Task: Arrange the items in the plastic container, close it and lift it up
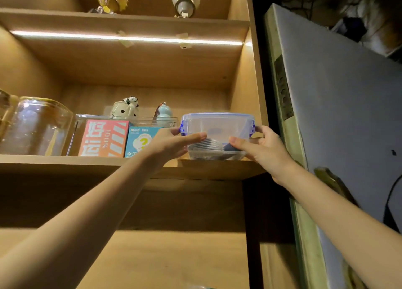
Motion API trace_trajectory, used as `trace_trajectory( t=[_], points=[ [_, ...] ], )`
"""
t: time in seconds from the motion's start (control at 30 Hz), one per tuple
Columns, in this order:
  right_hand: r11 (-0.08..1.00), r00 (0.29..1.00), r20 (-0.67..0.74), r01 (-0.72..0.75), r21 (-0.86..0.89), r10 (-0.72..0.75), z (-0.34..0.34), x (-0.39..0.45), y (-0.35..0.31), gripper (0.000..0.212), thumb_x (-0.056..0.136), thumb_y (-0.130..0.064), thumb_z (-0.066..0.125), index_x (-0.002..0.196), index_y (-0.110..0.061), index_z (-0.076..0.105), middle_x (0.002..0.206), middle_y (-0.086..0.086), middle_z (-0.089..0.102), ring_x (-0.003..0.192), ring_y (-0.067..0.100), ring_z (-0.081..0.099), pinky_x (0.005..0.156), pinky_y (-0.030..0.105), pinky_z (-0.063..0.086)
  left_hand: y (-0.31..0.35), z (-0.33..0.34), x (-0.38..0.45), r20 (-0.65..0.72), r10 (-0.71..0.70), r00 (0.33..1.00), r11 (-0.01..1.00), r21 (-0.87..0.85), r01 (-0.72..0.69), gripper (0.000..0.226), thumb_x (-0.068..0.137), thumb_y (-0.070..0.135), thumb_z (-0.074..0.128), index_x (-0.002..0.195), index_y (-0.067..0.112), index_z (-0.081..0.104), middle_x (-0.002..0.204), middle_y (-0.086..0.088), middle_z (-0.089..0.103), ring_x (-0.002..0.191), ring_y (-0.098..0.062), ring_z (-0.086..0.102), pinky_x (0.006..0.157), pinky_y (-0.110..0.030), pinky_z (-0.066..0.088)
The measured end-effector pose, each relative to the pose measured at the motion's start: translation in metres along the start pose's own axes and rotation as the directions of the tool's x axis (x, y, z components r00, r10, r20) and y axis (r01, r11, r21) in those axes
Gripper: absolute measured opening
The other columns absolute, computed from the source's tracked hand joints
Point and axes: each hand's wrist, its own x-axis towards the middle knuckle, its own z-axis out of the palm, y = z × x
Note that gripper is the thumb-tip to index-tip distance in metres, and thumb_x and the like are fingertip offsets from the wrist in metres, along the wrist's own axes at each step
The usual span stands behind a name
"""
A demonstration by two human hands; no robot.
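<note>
A clear plastic container (217,125) with a lid and blue side clips rests at the right end of a wooden shelf (87,162), above eye level. Dark and pale flat items lie stacked inside it, seen through the wall. My left hand (174,143) holds the container's left side, thumb across the front. My right hand (261,149) grips its right side by the blue clip, thumb on the front wall. The lid sits on top with the clips down.
Left of the container stands a clear tray (128,118) with a red box (104,138) and a blue Blind Box carton (139,139). A large glass jar (37,127) sits further left. Two small figurines (126,108) stand behind. The shelf's side wall (250,82) is close on the right.
</note>
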Motion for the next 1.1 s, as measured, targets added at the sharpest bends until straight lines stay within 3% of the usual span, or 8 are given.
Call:
trace_trajectory(
  t=[0.1,0.23,0.57,0.73,0.83,0.93,1.03,1.1],
  points=[
    [0.996,1.000,0.026,0.013,-0.086,-0.010,0.003,0.009,0.011,0.072,0.070,-0.036,0.077,0.130,-0.016,0.042,0.119,0.008,0.060,0.106,0.023,0.059,0.091,0.036,0.051,-0.009,-0.004,0.011,0.002,-0.011,1.000,0.997,0.081,0.010,0.036,0.067,0.034,0.078,0.097,0.018,0.064,0.115,-0.012,0.066,0.112,-0.022,0.060,0.101,-0.035,0.046],
    [0.983,0.998,0.027,0.062,-0.172,-0.058,0.006,0.023,0.020,0.070,0.070,-0.032,0.078,0.128,-0.012,0.045,0.116,0.007,0.060,0.102,0.021,0.059,0.071,0.022,0.049,-0.015,-0.002,0.021,-0.032,0.082,0.996,0.902,0.428,-0.060,0.052,0.076,0.045,0.069,0.104,0.002,0.065,0.104,-0.022,0.066,0.084,-0.021,0.058,0.071,-0.026,0.045],
    [0.915,0.989,-0.015,0.133,-0.381,-0.150,0.008,0.039,0.034,0.075,0.066,-0.036,0.081,0.126,-0.011,0.044,0.111,0.009,0.063,0.093,0.021,0.062,0.055,0.015,0.040,-0.028,0.004,0.052,0.041,0.032,0.999,0.723,0.689,-0.051,0.041,0.086,0.055,0.048,0.063,0.021,0.050,0.087,-0.009,0.059,0.089,-0.026,0.055,0.089,-0.038,0.046],
    [0.895,0.989,-0.004,0.132,-0.427,-0.147,0.009,0.042,0.034,0.076,0.065,-0.038,0.081,0.125,-0.010,0.043,0.110,0.010,0.064,0.090,0.022,0.064,0.054,0.015,0.042,-0.026,0.010,0.053,-0.003,-0.001,1.000,0.640,0.768,0.003,0.053,0.087,0.058,0.042,0.098,0.007,0.056,0.106,-0.015,0.058,0.096,-0.028,0.054,0.087,-0.035,0.042],
    [0.892,0.989,-0.007,0.129,-0.433,-0.146,0.010,0.042,0.037,0.076,0.067,-0.040,0.079,0.127,-0.011,0.042,0.109,0.006,0.061,0.090,0.019,0.060,0.053,0.014,0.039,-0.031,0.014,0.051,-0.116,-0.015,0.993,0.655,0.750,0.097,0.085,0.087,0.058,0.042,0.143,-0.001,0.017,0.140,-0.021,0.043,0.126,-0.035,0.044,0.104,-0.039,0.036],
    [0.887,0.992,0.028,0.122,-0.446,-0.122,0.011,0.036,0.033,0.077,0.069,-0.042,0.077,0.130,-0.014,0.040,0.109,0.003,0.060,0.092,0.018,0.058,0.055,0.015,0.039,-0.032,0.019,0.039,-0.143,0.011,0.990,0.623,0.775,0.105,0.091,0.088,0.056,0.041,0.145,-0.002,0.000,0.143,-0.021,0.042,0.130,-0.036,0.041,0.111,-0.044,0.032],
    [0.854,0.992,0.066,0.122,-0.507,-0.103,0.009,0.033,0.031,0.073,0.075,-0.040,0.073,0.131,-0.012,0.037,0.109,0.002,0.055,0.089,0.016,0.053,0.055,0.015,0.037,-0.032,0.019,0.034,-0.133,0.071,0.989,0.593,0.802,0.066,0.074,0.091,0.049,0.044,0.138,-0.004,0.023,0.122,-0.018,0.056,0.107,-0.031,0.054,0.091,-0.038,0.043],
    [0.854,0.996,0.029,0.088,-0.512,-0.085,0.003,0.027,0.016,0.065,0.079,-0.035,0.071,0.129,-0.009,0.040,0.109,0.004,0.054,0.090,0.017,0.052,0.055,0.018,0.041,-0.021,0.015,0.022,-0.096,0.118,0.988,0.567,0.823,0.012,0.050,0.093,0.045,0.044,0.112,0.000,0.052,0.099,-0.014,0.062,0.082,-0.024,0.054,0.070,-0.031,0.041]
  ],
)
